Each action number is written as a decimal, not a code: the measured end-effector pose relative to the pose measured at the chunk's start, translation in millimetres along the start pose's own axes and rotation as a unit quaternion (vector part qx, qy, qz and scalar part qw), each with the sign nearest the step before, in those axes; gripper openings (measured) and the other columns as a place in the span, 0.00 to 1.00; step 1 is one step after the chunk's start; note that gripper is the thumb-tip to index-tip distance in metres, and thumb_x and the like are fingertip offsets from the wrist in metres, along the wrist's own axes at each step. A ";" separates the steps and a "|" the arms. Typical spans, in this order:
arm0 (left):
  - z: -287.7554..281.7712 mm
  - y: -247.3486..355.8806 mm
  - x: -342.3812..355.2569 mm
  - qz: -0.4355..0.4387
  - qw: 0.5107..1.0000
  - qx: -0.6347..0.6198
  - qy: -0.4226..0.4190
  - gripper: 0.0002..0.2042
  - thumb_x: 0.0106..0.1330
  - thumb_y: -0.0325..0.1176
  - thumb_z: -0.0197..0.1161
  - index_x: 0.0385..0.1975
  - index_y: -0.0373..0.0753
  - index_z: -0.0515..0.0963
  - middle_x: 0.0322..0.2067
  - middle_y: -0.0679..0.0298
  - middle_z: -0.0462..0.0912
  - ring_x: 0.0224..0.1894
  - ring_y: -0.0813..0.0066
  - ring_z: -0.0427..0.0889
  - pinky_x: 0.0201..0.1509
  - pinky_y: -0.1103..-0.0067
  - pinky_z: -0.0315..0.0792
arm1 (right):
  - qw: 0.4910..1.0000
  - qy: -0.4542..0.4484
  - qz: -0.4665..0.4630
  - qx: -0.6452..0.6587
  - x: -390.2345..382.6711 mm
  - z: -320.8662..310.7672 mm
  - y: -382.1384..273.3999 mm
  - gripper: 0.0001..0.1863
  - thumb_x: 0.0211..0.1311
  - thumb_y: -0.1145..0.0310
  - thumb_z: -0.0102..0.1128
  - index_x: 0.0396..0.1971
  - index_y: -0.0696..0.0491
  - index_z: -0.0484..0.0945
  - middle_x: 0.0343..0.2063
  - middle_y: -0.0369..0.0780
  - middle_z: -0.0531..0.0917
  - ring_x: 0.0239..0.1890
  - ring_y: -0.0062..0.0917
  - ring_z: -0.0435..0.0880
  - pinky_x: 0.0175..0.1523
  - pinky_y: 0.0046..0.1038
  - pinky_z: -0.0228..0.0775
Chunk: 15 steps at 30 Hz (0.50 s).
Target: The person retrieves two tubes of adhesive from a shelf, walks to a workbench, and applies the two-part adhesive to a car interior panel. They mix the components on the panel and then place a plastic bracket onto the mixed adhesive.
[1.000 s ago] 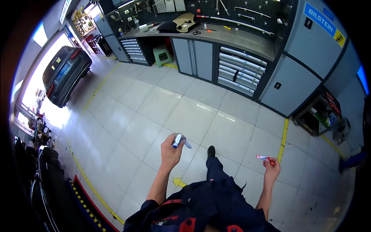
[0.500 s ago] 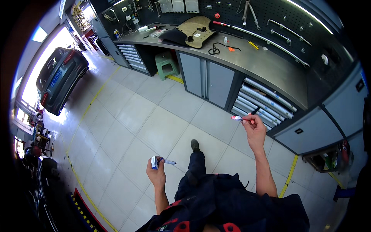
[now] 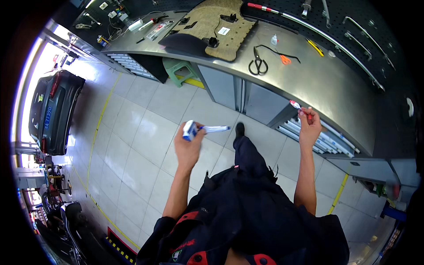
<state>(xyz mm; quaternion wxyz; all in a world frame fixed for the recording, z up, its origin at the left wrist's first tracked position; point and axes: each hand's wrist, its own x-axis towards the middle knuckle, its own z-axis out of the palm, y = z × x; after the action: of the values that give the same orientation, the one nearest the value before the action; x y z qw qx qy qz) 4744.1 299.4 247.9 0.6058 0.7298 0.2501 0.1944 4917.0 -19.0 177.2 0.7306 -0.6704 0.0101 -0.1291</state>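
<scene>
My left hand (image 3: 187, 148) is closed around a small blue-and-white box (image 3: 189, 130) and a white-and-blue marker pen (image 3: 216, 129), which points to the right. Out to the right, my right hand (image 3: 311, 129) pinches a small red-and-white tube (image 3: 295, 105) between thumb and fingertips. A short red piece (image 3: 309, 113) shows beside it in the same fingers; its kind is unclear. Both hands are held in the air, short of the metal workbench (image 3: 304, 73). On the bench lie black-handled scissors (image 3: 258, 65) and a small white bottle (image 3: 274, 40).
A brown moulded panel (image 3: 229, 44) lies on the bench, along with a yellow utility knife (image 3: 315, 47) and an orange clip (image 3: 285, 59). Beneath the bench stands a green stool (image 3: 179, 68). A dark car (image 3: 57, 112) is at far left, a motorcycle (image 3: 73, 221) at lower left.
The workbench is closer and I have stepped toward it. Both hands have risen in the view, the left also slightly rightward. Each still holds the same things.
</scene>
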 end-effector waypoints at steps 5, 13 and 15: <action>108.4 -29.8 139.6 -0.044 0.992 -0.021 -0.120 0.06 0.58 0.24 0.66 0.33 0.35 0.77 0.27 0.67 0.80 0.30 0.81 0.77 0.35 0.82 0.71 | 0.992 0.024 -0.082 -0.094 104.2 84.6 77.7 0.06 0.65 0.77 0.59 0.40 0.59 0.78 0.39 0.39 0.84 0.41 0.17 0.81 0.54 0.21 0.71; 217.6 -10.8 283.4 -0.042 0.966 0.062 -0.248 0.07 0.59 0.28 0.66 0.34 0.36 0.77 0.23 0.64 0.80 0.27 0.79 0.76 0.33 0.78 0.70 | 0.882 -0.085 -0.208 -0.415 179.3 119.8 150.6 0.11 0.58 0.79 0.61 0.42 0.56 0.78 0.45 0.46 0.84 0.46 0.39 0.83 0.53 0.33 0.75; 251.8 -15.2 319.4 -0.038 0.959 0.062 -0.273 0.07 0.59 0.29 0.66 0.34 0.36 0.77 0.23 0.62 0.79 0.26 0.79 0.76 0.32 0.78 0.70 | 0.867 -0.102 -0.197 -0.447 188.1 119.0 152.8 0.12 0.58 0.79 0.60 0.43 0.56 0.78 0.46 0.46 0.83 0.49 0.39 0.82 0.55 0.34 0.73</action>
<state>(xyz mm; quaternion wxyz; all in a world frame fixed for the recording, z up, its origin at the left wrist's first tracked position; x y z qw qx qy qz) 5145.2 295.2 178.9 0.6114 0.7814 0.1143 -0.0511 5147.8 69.6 68.9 0.3092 -0.9227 -0.1402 -0.1828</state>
